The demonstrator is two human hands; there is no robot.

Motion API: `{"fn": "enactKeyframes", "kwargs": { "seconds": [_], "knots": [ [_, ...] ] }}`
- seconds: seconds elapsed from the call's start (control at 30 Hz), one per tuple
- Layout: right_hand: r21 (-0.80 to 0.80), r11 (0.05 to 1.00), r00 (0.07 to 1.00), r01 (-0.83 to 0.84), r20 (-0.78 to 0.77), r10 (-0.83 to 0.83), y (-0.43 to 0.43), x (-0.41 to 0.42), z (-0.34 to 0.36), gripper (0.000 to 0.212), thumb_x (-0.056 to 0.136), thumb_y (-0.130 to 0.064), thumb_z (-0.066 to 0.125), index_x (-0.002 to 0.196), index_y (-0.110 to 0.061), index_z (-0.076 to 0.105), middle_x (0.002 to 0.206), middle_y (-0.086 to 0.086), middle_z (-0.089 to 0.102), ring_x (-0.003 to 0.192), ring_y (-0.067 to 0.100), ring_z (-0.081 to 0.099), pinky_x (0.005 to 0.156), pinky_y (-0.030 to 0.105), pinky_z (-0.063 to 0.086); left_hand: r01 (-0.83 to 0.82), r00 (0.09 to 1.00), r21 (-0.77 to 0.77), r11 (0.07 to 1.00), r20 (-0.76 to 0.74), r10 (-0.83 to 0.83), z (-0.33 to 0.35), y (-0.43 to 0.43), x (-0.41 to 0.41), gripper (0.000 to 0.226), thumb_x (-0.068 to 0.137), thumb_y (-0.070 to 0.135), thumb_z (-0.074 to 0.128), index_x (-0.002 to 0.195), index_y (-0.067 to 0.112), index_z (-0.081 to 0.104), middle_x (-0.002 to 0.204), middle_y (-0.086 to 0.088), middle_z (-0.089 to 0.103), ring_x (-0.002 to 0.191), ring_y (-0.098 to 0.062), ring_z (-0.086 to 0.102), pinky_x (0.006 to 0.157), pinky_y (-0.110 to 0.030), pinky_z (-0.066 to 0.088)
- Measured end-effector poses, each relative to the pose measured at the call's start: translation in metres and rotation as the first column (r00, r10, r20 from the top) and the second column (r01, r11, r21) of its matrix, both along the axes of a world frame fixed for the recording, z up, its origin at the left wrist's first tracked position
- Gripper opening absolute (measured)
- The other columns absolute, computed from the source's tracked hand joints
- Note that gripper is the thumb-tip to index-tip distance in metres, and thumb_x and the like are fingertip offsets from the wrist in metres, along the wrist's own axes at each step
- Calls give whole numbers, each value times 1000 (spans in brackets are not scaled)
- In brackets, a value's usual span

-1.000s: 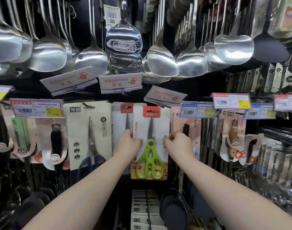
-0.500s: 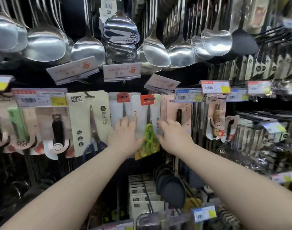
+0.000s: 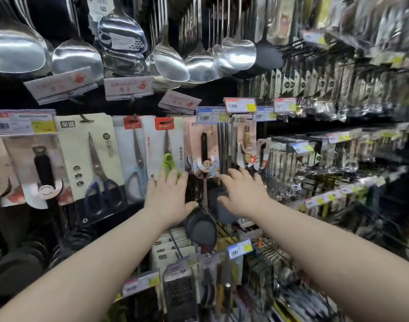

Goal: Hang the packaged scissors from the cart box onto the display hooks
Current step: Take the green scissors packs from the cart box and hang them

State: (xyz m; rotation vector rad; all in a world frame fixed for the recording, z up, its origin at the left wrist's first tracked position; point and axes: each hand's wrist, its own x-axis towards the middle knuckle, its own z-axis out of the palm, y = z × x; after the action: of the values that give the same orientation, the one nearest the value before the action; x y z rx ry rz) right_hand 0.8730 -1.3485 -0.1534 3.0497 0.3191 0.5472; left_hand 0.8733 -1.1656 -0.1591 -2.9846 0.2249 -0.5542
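A white card with a red top and green-handled scissors [image 3: 167,145] hangs from a display hook in the middle of the rack. My left hand [image 3: 168,196] is spread flat over the card's lower part, covering the green handles, and holds nothing. My right hand [image 3: 243,192] is open with fingers apart, off the card, in front of a pink pack [image 3: 204,149] to its right. Left of the green pair hang a blue-handled scissors pack [image 3: 134,156] and a cream pack with dark-handled scissors [image 3: 92,154]. The cart box is out of view.
Steel ladles and spatulas [image 3: 171,63] hang above the scissors row. Price tags [image 3: 239,105] jut out on the hook ends. Dark strainers [image 3: 200,226] hang just below my hands. Racks of small packs [image 3: 315,154] fill the right side, and more packs [image 3: 171,252] sit lower down.
Both hands have let go of the green scissors card's sides and dropped lower. My right hand has moved off to the right. The view has swung right and down.
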Motion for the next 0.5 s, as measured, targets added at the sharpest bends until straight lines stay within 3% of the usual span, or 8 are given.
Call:
{"fn": "enactKeyframes", "kwargs": {
  "seconds": [0.27, 0.5],
  "knots": [
    [-23, 987, 985, 161, -60, -162, -123, -94, -30, 59, 92, -47, 45, 143, -22, 29, 152, 7, 27, 142, 32, 20, 112, 55, 19, 178, 978, 13, 984, -109, -175, -29, -125, -54, 85, 91, 64, 39, 155, 19, 5, 163, -6, 7, 149, -34, 3, 117, -54, 16],
    [-25, 920, 904, 390, -177, -388, -255, -208, -61, 57, 94, -45, 42, 144, -23, 28, 149, 6, 31, 141, 32, 21, 112, 56, 19, 386, 903, 9, 922, -210, -376, -61, -272, -131, 86, 90, 66, 40, 155, 19, 9, 162, -6, 12, 149, -33, 7, 118, -53, 19]
  ]
}}
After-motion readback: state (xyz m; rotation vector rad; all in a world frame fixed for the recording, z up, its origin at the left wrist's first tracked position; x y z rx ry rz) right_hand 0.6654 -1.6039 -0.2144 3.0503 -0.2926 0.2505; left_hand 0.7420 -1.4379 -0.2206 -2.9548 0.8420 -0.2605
